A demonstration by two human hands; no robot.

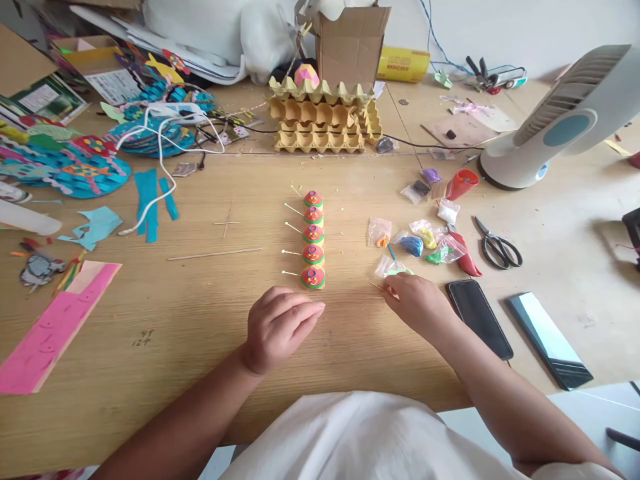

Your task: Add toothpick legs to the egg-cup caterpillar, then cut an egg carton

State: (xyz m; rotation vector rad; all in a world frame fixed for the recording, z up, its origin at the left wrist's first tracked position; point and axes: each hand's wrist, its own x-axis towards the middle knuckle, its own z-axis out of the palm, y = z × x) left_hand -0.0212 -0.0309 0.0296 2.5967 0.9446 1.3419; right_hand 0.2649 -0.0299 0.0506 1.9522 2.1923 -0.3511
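My left hand (284,325) is closed just in front of the near end of the row, fingers pressed together; whatever may be between the fingertips is hidden. My right hand (420,303) pinches a thin toothpick (376,287) beside a clear bag of pale green clay (393,267). Several red clay domes with green rims and smiling faces (313,254) form a straight line away from me. To their left lie toothpicks tipped with pale green balls (291,252). Small loose pale balls (342,253) are spaced along their right side.
Right of the row are small clay bags (412,245), scissors (500,247), a black phone (480,319), another dark slab (550,340) and a white fan (530,133). Egg cartons (320,141) stand behind. A wooden stick (215,254), blue paper strips (147,203) and pink paper (60,327) lie left.
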